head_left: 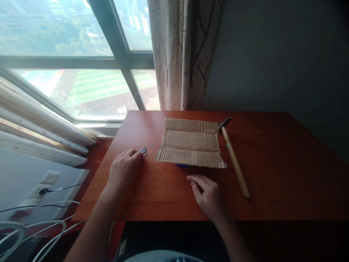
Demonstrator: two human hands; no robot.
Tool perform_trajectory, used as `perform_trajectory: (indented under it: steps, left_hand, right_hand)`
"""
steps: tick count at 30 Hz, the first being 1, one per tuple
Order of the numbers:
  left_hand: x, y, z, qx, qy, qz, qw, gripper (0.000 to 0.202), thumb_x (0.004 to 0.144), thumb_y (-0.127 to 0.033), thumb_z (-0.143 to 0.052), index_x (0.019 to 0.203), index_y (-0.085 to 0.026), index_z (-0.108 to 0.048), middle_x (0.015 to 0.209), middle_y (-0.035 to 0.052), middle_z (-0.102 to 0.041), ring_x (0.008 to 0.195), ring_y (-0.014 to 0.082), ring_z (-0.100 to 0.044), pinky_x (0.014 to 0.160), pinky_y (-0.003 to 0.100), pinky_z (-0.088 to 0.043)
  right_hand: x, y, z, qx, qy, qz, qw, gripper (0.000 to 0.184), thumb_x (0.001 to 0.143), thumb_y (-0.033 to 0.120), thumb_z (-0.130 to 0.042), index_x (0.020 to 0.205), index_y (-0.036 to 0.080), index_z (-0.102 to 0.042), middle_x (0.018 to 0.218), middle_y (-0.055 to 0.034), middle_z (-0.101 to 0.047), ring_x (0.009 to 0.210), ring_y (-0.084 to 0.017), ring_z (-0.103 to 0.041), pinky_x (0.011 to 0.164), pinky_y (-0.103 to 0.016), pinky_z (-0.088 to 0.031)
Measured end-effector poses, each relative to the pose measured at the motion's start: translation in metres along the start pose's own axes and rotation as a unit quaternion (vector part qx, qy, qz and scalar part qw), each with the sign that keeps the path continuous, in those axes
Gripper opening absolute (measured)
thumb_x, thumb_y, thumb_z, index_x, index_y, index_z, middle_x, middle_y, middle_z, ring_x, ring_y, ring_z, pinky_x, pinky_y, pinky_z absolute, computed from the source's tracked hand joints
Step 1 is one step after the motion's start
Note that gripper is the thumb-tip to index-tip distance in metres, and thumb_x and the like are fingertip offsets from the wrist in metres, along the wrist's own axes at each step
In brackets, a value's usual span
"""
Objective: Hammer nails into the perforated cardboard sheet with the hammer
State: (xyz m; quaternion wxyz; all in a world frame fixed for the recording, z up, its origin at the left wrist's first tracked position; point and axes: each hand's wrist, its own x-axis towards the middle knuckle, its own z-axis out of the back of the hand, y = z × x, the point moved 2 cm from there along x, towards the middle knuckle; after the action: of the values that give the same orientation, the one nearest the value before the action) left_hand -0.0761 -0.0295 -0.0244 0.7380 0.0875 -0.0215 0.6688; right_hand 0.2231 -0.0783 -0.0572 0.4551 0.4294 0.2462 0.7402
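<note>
My left hand rests on the red-brown table, fingers curled over a small bunch of metal nails whose heads stick out past the fingertips. My right hand lies on the table near the front edge, fingers loosely bent, nothing visible in it. Just beyond it lies a flat piece of brown cardboard dotted with rows of small holes, with something blue showing under its near edge. A hammer with a wooden handle lies to the right of the cardboard, head pointing away.
A window and a patterned curtain stand behind the table, with a grey wall at right. At lower left are wall sockets with a plugged cable and white cords. Rolled curtain fabric lies along the left.
</note>
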Motion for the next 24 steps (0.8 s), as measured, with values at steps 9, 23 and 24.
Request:
perform_trajectory:
  steps: [9,23,24]
  left_hand:
    - [0.0023,-0.0002,0.0004,-0.003,-0.003,-0.007,1.0,0.024,0.096,-0.03,-0.049,0.094,-0.024,-0.071,0.096,0.0077,-0.07,0.086,0.0259,-0.065,0.067,0.034,-0.042]
    - [0.0043,0.0005,0.0003,0.012,0.001,0.004,1.0,0.027,0.098,-0.033,-0.046,0.096,-0.024,-0.071,0.097,0.0066,-0.071,0.085,0.0242,-0.066,0.06,0.032,-0.04]
    - [0.0044,0.0006,0.0003,0.012,0.003,0.004,1.0,0.027,0.098,-0.033,-0.046,0.096,-0.024,-0.071,0.097,0.0067,-0.071,0.085,0.0238,-0.066,0.059,0.031,-0.039]
  right_hand:
    - [-0.0004,-0.0001,0.0001,0.007,0.0,-0.005,1.0,0.032,0.09,0.007,-0.049,0.105,0.023,-0.073,0.095,-0.0044,-0.078,0.086,-0.019,-0.074,0.078,-0.032,-0.061]
    - [-0.0009,-0.0013,-0.0006,0.004,-0.002,-0.008,1.0,0.03,0.09,0.008,-0.049,0.104,0.022,-0.072,0.095,-0.0046,-0.078,0.085,-0.019,-0.074,0.078,-0.031,-0.062]
    - [-0.001,-0.0014,-0.0007,0.005,0.0,-0.008,1.0,0.03,0.091,0.008,-0.049,0.104,0.022,-0.072,0.095,-0.0047,-0.078,0.085,-0.019,-0.074,0.078,-0.031,-0.062]
